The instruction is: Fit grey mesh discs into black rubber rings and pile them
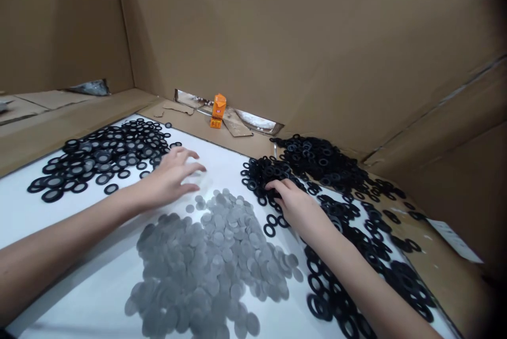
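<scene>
Black rings heap along the right edge of a white tabletop, spilling past it onto cardboard. The right hand dips its fingers into them, narrowed; whether they pinch one cannot be told. The left hand hovers with fingers wide, apparently empty. The rings look light and slightly springy, best pinched across the rim; they overlap, so neighbours may drag along. Thin grey discs, probably slippery and hard to lift flat, cover the middle, between the forearms. Black-rimmed discs lie along the left edge, near the far corner. An orange box stands beyond the tabletop, obstructing neither hand.
</scene>
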{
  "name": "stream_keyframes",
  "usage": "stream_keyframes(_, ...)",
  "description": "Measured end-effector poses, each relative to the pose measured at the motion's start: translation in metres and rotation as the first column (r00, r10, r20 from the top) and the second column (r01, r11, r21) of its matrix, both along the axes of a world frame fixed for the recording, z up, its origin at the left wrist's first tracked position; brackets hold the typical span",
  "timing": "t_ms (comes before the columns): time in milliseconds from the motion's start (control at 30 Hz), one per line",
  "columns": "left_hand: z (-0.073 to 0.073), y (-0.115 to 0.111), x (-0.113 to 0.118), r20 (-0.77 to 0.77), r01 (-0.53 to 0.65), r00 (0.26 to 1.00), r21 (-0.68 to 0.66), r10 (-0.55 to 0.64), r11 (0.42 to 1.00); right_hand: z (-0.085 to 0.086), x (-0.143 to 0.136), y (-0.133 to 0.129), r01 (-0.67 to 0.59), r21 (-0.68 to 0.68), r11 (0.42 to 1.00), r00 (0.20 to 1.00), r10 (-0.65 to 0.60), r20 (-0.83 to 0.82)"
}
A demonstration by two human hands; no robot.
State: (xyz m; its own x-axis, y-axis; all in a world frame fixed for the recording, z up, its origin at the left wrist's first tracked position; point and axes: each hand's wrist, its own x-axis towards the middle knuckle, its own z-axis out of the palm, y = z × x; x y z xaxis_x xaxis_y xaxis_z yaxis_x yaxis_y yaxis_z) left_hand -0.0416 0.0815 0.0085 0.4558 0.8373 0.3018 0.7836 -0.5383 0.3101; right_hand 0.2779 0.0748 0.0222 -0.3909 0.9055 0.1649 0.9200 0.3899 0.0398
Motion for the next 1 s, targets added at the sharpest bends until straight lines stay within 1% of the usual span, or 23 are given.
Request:
stream_keyframes(67, 0.007, -0.017, 0.017, 0.026, 0.154, 0.988, -0.089, -0.152, 0.984, -0.001, -0.001, 0.001, 0.004, -0.006, 1.0, 1.0, -0.004, -0.013)
stream_keyframes(133, 0.01, -0.032, 0.03, 0.056, 0.254, 0.967, -0.186, -0.248, 0.949, 0.0, -0.002, 0.001, 0.026, -0.031, 0.999, 0.999, -0.027, -0.031)
stream_keyframes(167, 0.01, -0.037, 0.035, 0.067, 0.284, 0.959, -0.233, -0.276, 0.93, 0.001, -0.003, 0.001, 0.041, -0.043, 0.998, 0.998, -0.043, -0.044)
stream_keyframes(267, 0.009, -0.044, 0.04, 0.114, 0.309, 0.951, -0.333, -0.288, 0.891, 0.007, -0.004, 0.0, 0.08, -0.032, 0.996, 0.993, -0.083, -0.079)
stream_keyframes(367, 0.011, -0.042, 0.038, 0.172, 0.327, 0.944, -0.405, -0.28, 0.854, 0.014, -0.004, -0.001, 0.097, 0.007, 0.995, 0.992, -0.096, -0.079)
stream_keyframes(467, 0.013, -0.039, 0.035, 0.226, 0.354, 0.932, -0.399, -0.283, 0.846, 0.017, -0.005, 0.0, 0.092, -0.003, 0.996, 0.987, -0.092, -0.13)
stream_keyframes(600, 0.013, -0.038, 0.035, 0.247, 0.382, 0.918, -0.348, -0.309, 0.856, 0.019, -0.01, -0.002, 0.057, -0.028, 0.998, 0.949, -0.063, -0.307)
stream_keyframes(667, 0.012, -0.039, 0.036, 0.268, 0.4, 0.908, -0.33, -0.322, 0.855, 0.021, -0.015, -0.007, 0.013, -0.003, 1.0, 0.913, -0.013, -0.408)
stream_keyframes(733, 0.01, -0.04, 0.039, 0.293, 0.402, 0.902, -0.3, -0.318, 0.865, 0.023, -0.024, -0.016, -0.057, 0.027, 0.998, 0.851, 0.062, -0.521)
stream_keyframes(800, 0.007, -0.04, 0.041, 0.325, 0.387, 0.899, -0.28, -0.292, 0.878, 0.023, -0.035, -0.028, -0.151, 0.044, 0.988, 0.754, 0.144, -0.641)
stream_keyframes(867, 0.004, -0.041, 0.043, 0.362, 0.372, 0.896, -0.3, -0.256, 0.878, 0.022, -0.046, -0.04, -0.244, 0.06, 0.968, 0.647, 0.209, -0.733)
stream_keyframes(933, 0.002, -0.041, 0.042, 0.374, 0.382, 0.893, -0.334, -0.25, 0.862, 0.02, -0.056, -0.05, -0.329, 0.048, 0.943, 0.57, 0.239, -0.786)
stream_keyframes(1000, 0.001, -0.041, 0.041, 0.33, 0.407, 0.894, -0.321, -0.302, 0.855, 0.017, -0.061, -0.054, -0.371, 0.017, 0.929, 0.523, 0.224, -0.822)
